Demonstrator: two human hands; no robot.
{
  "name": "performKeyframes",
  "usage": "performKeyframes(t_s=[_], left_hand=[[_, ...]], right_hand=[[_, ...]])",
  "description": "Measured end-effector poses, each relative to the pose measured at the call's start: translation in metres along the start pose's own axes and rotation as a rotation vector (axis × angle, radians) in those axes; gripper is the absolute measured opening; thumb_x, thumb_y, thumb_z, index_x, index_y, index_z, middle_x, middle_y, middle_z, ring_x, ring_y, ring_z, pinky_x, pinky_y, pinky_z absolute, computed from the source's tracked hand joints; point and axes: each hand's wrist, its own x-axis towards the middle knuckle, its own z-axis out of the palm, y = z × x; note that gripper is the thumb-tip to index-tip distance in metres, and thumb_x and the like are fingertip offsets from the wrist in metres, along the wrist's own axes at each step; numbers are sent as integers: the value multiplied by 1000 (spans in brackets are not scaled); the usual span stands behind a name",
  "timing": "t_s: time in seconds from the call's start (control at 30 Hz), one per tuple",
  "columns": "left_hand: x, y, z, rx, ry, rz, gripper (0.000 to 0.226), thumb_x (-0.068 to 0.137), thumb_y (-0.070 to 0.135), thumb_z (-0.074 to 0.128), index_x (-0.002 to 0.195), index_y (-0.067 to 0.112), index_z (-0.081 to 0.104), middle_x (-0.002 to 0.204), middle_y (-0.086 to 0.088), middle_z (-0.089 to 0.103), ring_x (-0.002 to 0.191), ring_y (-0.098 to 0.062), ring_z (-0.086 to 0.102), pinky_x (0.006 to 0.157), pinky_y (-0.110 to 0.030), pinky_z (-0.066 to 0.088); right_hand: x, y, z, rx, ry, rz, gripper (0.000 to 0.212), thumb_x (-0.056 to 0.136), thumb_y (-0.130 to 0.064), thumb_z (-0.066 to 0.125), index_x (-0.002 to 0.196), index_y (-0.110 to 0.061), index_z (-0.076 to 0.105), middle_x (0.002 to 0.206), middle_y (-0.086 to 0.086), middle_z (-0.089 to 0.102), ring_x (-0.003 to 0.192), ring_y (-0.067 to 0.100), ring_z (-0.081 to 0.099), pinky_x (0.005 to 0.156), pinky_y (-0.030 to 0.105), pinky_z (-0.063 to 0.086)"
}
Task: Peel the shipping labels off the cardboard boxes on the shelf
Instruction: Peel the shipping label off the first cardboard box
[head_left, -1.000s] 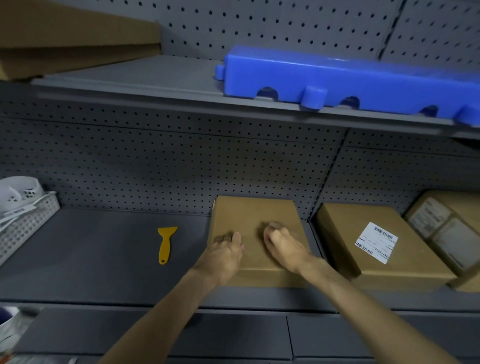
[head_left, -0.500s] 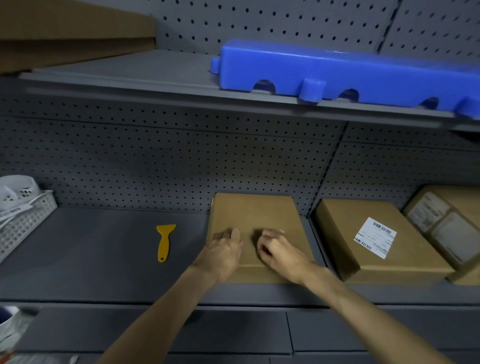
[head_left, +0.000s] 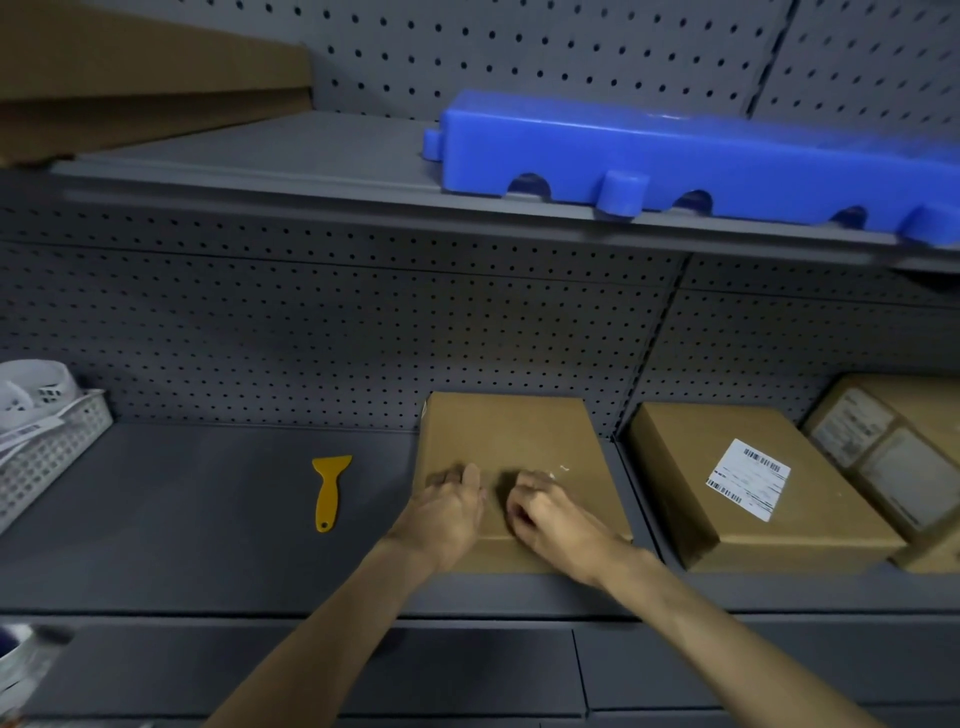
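A plain brown cardboard box (head_left: 509, 436) lies flat on the grey shelf (head_left: 208, 519); its top shows no label, only small white scraps (head_left: 563, 469). My left hand (head_left: 447, 514) rests on the box's front left part with its fingers laid flat. My right hand (head_left: 545, 514) sits just to the right of it, fingers curled, fingertips against the box top; I see nothing held in it. To the right, a second box (head_left: 821, 535) carries a white shipping label (head_left: 748, 486). A third box (head_left: 893, 457) at the far right has faded labels.
A yellow plastic scraper (head_left: 328, 491) lies on the shelf left of the hands. A white mesh basket (head_left: 47, 457) with peeled paper stands at the far left. On the upper shelf are a blue plastic block (head_left: 701, 150) and flat cardboard (head_left: 145, 93).
My right hand has slid toward the box's front and left, closer to my left hand. The left hand has stayed on the box.
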Motion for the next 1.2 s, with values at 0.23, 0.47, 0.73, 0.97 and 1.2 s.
performKeyframes(t_s=[0.23, 0.47, 0.73, 0.97, 1.2], left_hand=[[0, 0, -1, 15, -14, -12, 21, 104, 27, 26, 103, 12, 40, 101, -8, 57, 88, -24, 55, 64, -29, 34], [0, -1, -1, -25, -24, -5, 15, 103, 28, 26, 98, 18, 36, 99, -6, 57, 83, -21, 53, 65, -29, 35], [0, -1, 0, -22, 1, 5, 19, 103, 28, 27, 102, 15, 40, 100, -7, 57, 87, -23, 55, 65, -29, 35], [0, -3, 3, -38, -22, -5, 14, 103, 28, 27, 96, 18, 34, 100, -7, 58, 89, -23, 54, 66, -30, 36], [1, -3, 3, -49, -26, -18, 15, 103, 29, 27, 96, 18, 35, 102, -8, 57, 88, -22, 51, 68, -30, 35]], right_hand=[[4, 20, -16, -52, 29, 94, 18, 96, -16, 49, 96, -5, 62, 111, 10, 59, 106, 25, 53, 93, 32, 40], [4, -1, 0, 51, -47, -21, 12, 93, -14, 53, 90, -7, 63, 102, 7, 56, 101, 20, 49, 91, 28, 39], [6, 4, 0, -17, -67, -21, 12, 94, -16, 52, 90, -9, 61, 103, 6, 55, 101, 21, 50, 91, 35, 43], [5, 6, 2, 6, -70, -7, 11, 94, -17, 51, 88, -13, 59, 100, 3, 52, 96, 22, 52, 89, 37, 46], [8, 5, -2, -13, -60, 6, 13, 95, -16, 50, 90, -9, 60, 104, 7, 54, 101, 22, 51, 92, 35, 44]])
